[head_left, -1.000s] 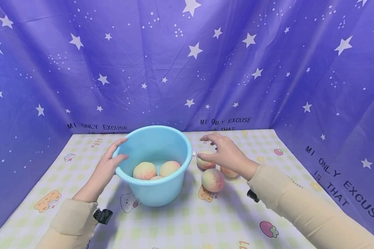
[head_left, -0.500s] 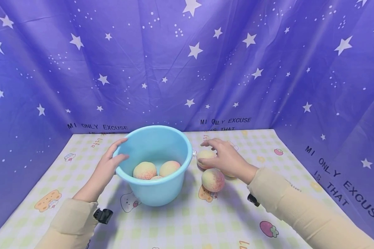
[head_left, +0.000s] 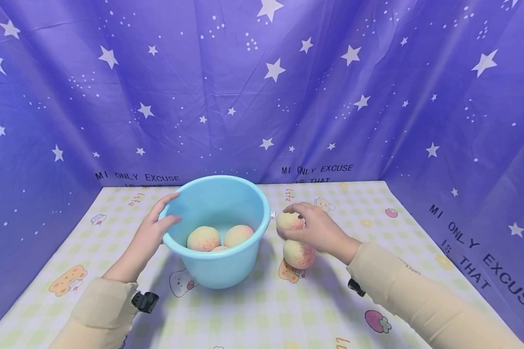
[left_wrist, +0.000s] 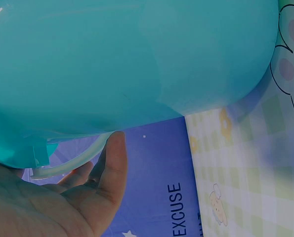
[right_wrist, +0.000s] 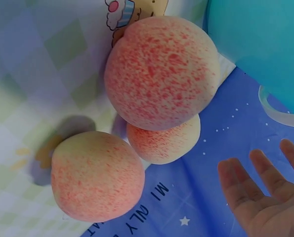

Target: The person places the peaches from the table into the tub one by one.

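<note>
A light blue bucket (head_left: 220, 264) stands tilted toward me in the head view, with three peaches inside; the front peach (head_left: 220, 248) is mostly hidden by the rim. My left hand (head_left: 146, 235) grips the bucket's left rim, thumb inside and other fingers outside. My right hand (head_left: 320, 230) reaches over the peaches right of the bucket, its fingers spread around the far peach (head_left: 289, 221). In the right wrist view those fingers are relaxed and apart from the fruit. A nearer peach (head_left: 299, 254) lies below the hand. Another peach (right_wrist: 98, 176) shows in the right wrist view.
A checked cloth (head_left: 244, 320) with cartoon prints covers the table. Purple curtains (head_left: 227, 87) with white stars close off the back and sides. A pale handle (left_wrist: 72, 165) hangs on the bucket's outside, near the left fingers.
My right hand has come down and slightly toward me, its fingers now around the far peach; it covers the peach behind. The left hand and bucket have stayed in place.
</note>
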`<control>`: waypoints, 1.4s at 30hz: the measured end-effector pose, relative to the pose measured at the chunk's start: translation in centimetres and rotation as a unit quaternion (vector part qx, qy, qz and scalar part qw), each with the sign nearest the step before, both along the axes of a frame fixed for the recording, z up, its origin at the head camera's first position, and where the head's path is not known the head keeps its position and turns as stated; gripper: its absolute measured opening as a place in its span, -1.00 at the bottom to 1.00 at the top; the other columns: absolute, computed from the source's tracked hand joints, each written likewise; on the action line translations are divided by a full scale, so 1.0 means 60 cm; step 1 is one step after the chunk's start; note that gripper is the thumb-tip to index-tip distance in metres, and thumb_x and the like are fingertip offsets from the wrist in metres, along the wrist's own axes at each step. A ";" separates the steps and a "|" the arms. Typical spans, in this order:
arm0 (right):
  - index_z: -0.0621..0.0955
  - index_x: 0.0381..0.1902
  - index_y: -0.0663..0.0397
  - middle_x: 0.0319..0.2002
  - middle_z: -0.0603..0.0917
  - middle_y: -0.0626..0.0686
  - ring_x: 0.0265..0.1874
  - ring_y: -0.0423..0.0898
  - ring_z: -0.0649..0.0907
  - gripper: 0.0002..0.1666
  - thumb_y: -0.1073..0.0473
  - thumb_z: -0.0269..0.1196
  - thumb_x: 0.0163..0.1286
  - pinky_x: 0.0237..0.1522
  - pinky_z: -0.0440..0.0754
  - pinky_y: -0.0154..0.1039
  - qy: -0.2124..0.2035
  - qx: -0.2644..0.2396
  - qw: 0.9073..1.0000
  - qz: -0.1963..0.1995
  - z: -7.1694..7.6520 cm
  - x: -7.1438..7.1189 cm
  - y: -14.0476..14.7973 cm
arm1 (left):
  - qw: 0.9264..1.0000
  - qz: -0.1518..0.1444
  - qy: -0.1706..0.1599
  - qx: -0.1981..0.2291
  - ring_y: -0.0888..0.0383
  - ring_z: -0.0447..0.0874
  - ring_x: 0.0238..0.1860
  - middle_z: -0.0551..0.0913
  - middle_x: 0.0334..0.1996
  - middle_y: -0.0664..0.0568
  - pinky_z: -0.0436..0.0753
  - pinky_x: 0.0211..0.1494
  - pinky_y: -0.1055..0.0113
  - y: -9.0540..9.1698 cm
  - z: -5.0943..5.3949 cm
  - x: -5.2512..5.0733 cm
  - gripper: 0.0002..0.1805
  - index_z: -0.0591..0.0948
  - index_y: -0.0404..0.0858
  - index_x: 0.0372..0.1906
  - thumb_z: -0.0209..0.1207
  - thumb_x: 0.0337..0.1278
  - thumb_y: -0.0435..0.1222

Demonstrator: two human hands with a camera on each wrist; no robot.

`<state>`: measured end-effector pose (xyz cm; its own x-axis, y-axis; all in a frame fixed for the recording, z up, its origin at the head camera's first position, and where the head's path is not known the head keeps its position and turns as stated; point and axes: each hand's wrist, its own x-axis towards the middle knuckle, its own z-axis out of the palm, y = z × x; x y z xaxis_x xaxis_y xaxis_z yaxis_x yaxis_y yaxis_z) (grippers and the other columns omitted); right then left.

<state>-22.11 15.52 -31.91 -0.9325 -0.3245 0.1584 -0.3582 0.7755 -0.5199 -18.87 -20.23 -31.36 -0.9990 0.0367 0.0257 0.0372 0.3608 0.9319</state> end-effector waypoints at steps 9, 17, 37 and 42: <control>0.61 0.13 0.09 0.16 0.63 0.09 0.03 0.09 0.60 -0.37 -0.12 0.40 0.20 0.03 0.57 0.05 0.007 0.009 1.000 0.001 -0.014 0.002 0.003 | 1.000 0.001 -0.001 0.000 -0.25 0.27 0.40 0.04 0.56 -0.21 0.49 0.23 -0.06 -0.001 -0.002 -0.001 -0.28 0.08 0.01 0.57 -0.02 0.35 -0.23; 0.62 0.12 0.00 0.17 0.64 0.04 0.06 0.05 0.62 -0.38 -0.15 0.40 0.16 0.05 0.56 0.11 0.007 0.037 0.999 -0.014 -0.024 0.006 0.006 | 1.000 0.001 -0.001 0.002 -0.25 0.26 0.40 0.04 0.56 -0.22 0.49 0.22 -0.04 -0.002 -0.002 -0.002 -0.28 0.08 0.00 0.57 -0.02 0.35 -0.24; 0.62 0.06 0.08 0.01 0.70 0.09 0.04 0.10 0.66 -0.42 -0.09 0.43 0.15 0.08 0.58 0.08 -0.024 0.045 0.999 -0.003 -0.050 0.009 0.014 | 1.000 -0.002 -0.001 0.001 -0.24 0.26 0.40 0.04 0.56 -0.21 0.49 0.22 -0.02 -0.003 -0.003 -0.002 -0.29 0.08 0.01 0.57 -0.03 0.36 -0.23; 0.63 0.06 0.07 0.03 0.70 0.06 0.12 0.08 0.62 -0.42 -0.08 0.44 0.13 0.17 0.53 0.07 -0.031 0.052 0.998 -0.009 -0.055 0.012 0.015 | 1.000 -0.001 -0.002 -0.001 -0.24 0.24 0.42 0.03 0.57 -0.19 0.47 0.24 -0.05 -0.002 -0.003 -0.002 -0.29 0.08 0.01 0.57 -0.03 0.36 -0.23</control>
